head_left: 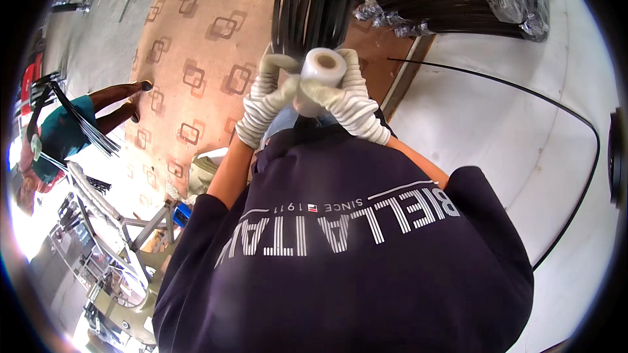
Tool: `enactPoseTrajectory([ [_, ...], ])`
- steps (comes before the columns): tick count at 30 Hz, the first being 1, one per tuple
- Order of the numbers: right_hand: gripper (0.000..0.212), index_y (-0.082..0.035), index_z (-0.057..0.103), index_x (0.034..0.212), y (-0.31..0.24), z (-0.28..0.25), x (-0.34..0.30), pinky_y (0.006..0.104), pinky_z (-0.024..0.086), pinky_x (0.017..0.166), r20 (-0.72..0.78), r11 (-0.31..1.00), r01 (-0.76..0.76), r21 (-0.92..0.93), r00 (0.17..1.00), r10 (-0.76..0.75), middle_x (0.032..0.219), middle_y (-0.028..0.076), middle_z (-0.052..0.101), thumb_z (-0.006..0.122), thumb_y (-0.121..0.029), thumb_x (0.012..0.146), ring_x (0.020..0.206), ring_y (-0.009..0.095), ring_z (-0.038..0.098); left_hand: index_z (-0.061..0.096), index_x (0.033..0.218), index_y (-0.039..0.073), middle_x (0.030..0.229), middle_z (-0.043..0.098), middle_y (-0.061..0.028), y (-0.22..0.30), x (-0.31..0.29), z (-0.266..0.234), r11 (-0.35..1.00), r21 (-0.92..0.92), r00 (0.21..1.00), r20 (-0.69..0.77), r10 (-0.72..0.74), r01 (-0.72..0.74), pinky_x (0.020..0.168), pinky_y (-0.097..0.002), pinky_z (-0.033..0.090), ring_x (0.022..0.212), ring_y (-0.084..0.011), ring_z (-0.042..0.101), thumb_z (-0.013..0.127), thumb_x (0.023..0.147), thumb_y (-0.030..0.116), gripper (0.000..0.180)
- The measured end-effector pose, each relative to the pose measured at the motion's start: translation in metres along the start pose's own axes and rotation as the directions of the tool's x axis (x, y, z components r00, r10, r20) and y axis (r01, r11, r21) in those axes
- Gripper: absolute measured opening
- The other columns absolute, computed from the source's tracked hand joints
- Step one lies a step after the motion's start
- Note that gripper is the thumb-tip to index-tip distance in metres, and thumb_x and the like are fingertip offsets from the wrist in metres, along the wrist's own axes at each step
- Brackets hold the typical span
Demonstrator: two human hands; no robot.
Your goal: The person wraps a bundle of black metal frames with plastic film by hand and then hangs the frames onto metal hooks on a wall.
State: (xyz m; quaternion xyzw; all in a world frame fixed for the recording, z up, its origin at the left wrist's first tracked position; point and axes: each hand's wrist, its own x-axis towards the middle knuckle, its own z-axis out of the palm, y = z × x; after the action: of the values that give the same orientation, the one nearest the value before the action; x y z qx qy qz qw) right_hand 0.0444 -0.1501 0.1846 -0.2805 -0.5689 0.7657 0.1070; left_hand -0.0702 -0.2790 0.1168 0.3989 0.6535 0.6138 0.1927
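Plainly — white roll (pixel 317 75), between gloved fingers (pixel 325 95)

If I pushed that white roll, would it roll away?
Probably, if it lay on its side, because the white roll looks round like a can. Standing on its flat end, it might tip, since it looks taller than wide. Its shiny, smooth outside could feel a bit slippery.

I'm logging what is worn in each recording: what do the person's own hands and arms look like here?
The left hand and right hand wear off-white fabric gloves whose long cuffs bunch in ring-like folds. Above them the forearms are bare up to the loose, dark sleeves, which seem to end near the elbows.
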Motion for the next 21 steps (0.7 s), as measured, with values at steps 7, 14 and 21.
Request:
enactPoseTrajectory([
  [7, 0.041, -0.007, 0.042, 0.108, -0.019, 0.036, -0.001, 0.031, 0.046, 0.078, -0.25, 0.927, -0.056, -0.37, 0.967, -0.041, 0.099, 0.01, 0.055, 0.065, -0.027, 0.08, 0.092, 0.018, 0.055, 0.038, 0.119, 0.005, 0.12, 0.043, -0.0074, -0.008, 0.007, 0.027, 0.957, 0.106, 0.961, -0.081, -0.264, 0.271, 0.09, -0.0342, 0.043, 0.106, -0.0182, 0.048, 0.066, 0.074, 0.028, 0.057],
  [14, 0.057, -0.011, 0.043, 0.124, -0.074, -0.053, 0.061, 0.0353, 0.041, 0.089, 0.517, 0.229, 0.528, -0.818, 0.849, -0.111, 0.119, 0.017, 0.048, 0.066, -0.028, 0.074, 0.11, 0.026, 0.047, 0.037, 0.113, 0.0, 0.1, 0.058, -0.012, 0.031, 0.01, 0.001, 0.871, -0.013, 0.856, -0.178, -0.485, 0.49, 0.078, -0.0316, 0.049, 0.091, -0.0169, 0.057, 0.081, 0.049, 0.024, 0.081],
  [21, 0.094, -0.013, 0.035, 0.133, -0.083, 0.01, 0.117, 0.0486, 0.011, 0.108, 0.798, -0.534, 0.833, -0.145, 0.418, 0.434, 0.142, 0.015, 0.022, 0.074, -0.042, 0.053, 0.134, 0.028, 0.017, 0.037, 0.114, 0.004, 0.103, 0.055, -0.0077, 0.022, 0.009, 0.01, 0.871, -0.12, 0.841, -0.224, -0.492, 0.477, 0.079, -0.0309, 0.048, 0.092, -0.0146, 0.053, 0.084, 0.05, 0.02, 0.081],
])
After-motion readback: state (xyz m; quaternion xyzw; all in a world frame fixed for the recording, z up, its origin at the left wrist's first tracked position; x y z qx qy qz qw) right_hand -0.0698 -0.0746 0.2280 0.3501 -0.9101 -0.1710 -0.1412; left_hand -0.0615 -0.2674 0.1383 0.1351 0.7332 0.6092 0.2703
